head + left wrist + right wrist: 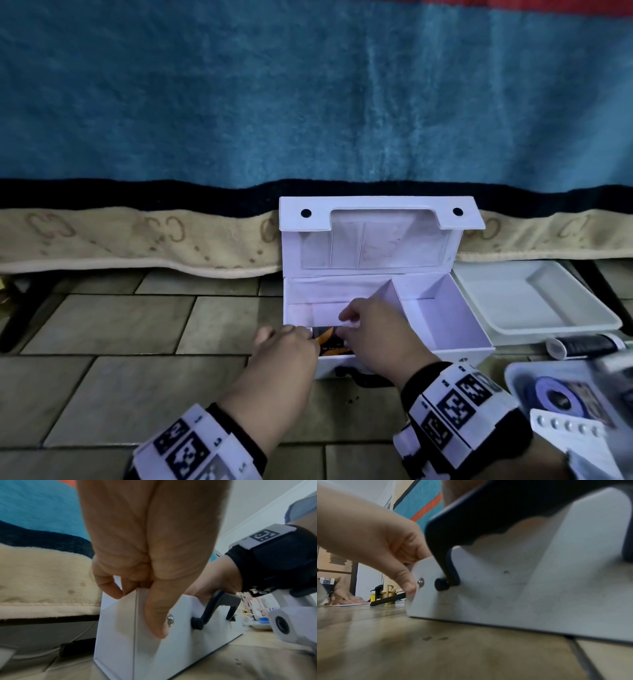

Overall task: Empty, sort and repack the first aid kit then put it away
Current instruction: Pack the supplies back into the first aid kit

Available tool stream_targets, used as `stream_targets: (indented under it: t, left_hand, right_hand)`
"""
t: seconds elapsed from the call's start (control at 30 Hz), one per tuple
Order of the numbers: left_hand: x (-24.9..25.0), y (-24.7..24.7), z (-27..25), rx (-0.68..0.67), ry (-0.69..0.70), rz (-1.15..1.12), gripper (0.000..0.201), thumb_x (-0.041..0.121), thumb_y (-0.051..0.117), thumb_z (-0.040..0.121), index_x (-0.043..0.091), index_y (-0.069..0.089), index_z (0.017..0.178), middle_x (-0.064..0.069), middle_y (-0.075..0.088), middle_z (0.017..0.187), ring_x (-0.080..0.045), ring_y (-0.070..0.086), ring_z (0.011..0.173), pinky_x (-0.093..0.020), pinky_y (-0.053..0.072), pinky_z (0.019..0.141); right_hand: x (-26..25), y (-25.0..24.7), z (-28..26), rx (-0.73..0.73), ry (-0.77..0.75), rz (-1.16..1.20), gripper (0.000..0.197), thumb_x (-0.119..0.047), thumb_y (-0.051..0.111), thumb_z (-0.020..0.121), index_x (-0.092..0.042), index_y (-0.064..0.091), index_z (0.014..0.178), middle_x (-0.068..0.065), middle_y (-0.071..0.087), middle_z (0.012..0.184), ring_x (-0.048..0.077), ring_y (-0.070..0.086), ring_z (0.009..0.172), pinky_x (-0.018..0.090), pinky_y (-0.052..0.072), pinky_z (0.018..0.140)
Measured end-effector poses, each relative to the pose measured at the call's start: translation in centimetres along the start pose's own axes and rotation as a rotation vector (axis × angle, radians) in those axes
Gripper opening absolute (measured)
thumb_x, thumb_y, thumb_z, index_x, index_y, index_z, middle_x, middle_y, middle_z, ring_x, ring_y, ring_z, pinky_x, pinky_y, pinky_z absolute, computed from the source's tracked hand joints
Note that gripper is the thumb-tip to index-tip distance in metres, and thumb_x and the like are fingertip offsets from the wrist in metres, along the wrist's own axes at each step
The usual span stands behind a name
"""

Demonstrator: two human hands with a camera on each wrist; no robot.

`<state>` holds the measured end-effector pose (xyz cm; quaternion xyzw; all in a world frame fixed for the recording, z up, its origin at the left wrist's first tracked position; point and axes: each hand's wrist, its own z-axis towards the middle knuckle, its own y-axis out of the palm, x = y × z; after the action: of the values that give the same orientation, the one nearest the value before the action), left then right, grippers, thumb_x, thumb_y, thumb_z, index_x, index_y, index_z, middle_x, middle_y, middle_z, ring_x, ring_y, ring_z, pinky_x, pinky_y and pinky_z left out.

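Observation:
The white first aid box (459,353) stands open on the tiled floor, its lid (376,240) leaning back against the bed. The right compartment shows nothing inside. My left hand (291,342) grips the box's front left corner (135,615), thumb (156,615) down the front face and fingers curled over the rim. My right hand (370,329) reaches into the left compartment and pinches a flat black and orange packet (329,341) by a white edge. Both hands hide most of the packet. The dark carry handle (488,513) hangs on the front face.
A white tray (534,301) lies right of the box, with a dark roll (582,346) in front of it. Nearer, a tray holds a blue tape roll (555,394) and a blister pack (575,431). Another person's hand (346,599) rests on the floor far left, near a brass object (388,595).

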<state>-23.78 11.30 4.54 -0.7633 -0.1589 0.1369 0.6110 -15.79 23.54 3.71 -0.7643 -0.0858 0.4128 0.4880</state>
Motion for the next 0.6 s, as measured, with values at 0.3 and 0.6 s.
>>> stream_targets:
  t: [0.3,0.6]
  left_hand:
    - [0.2,-0.2,-0.7,0.107,0.026,-0.095,0.055,0.002,0.044,0.079,0.023,0.040,0.129,0.002,0.030,0.142,-0.016,0.044,0.122,-0.027,0.026,0.098]
    - [1.0,-0.6,-0.6,0.028,-0.042,-0.081,0.067,-0.005,0.034,0.062,0.024,0.045,0.121,0.004,0.045,0.120,-0.016,0.050,0.113,-0.029,0.018,0.080]
  right_hand:
    - [0.2,-0.5,-0.2,-0.008,-0.034,0.018,0.020,-0.022,0.067,0.082,-0.022,0.063,0.102,-0.006,0.063,0.102,0.010,0.057,0.084,0.018,0.043,0.072]
    - [0.3,-0.8,-0.3,-0.012,-0.022,0.037,0.023,-0.012,0.065,0.082,-0.019,0.064,0.104,-0.003,0.062,0.097,0.013,0.061,0.092,0.018,0.046,0.078]
